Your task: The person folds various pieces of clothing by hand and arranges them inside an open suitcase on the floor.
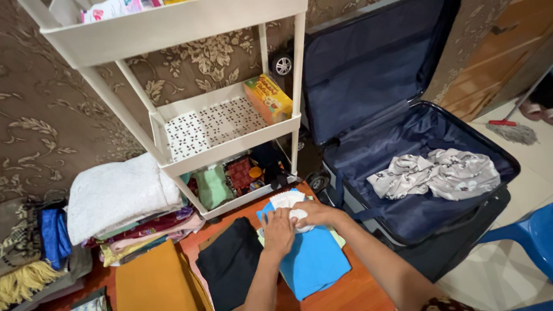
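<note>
Cut off by the top edge: the white shelf cart's (173,26) upper tray and its packets. Hidden under both hands (296,222): most of the white cloth (286,200). Clipped at right: blue chair (533,236), mop (512,131) handle. Too small to tell: items in the cart's bottom tray. Cropped at left: folded cloth pile (124,201).

A room in a home: brown floral wallpaper (52,115) backs a white plastic shelf trolley (230,124), with stacked folded clothes (124,207) left of it, an open navy suitcase (403,173) to its right, and a mop (510,129) beyond that.
</note>
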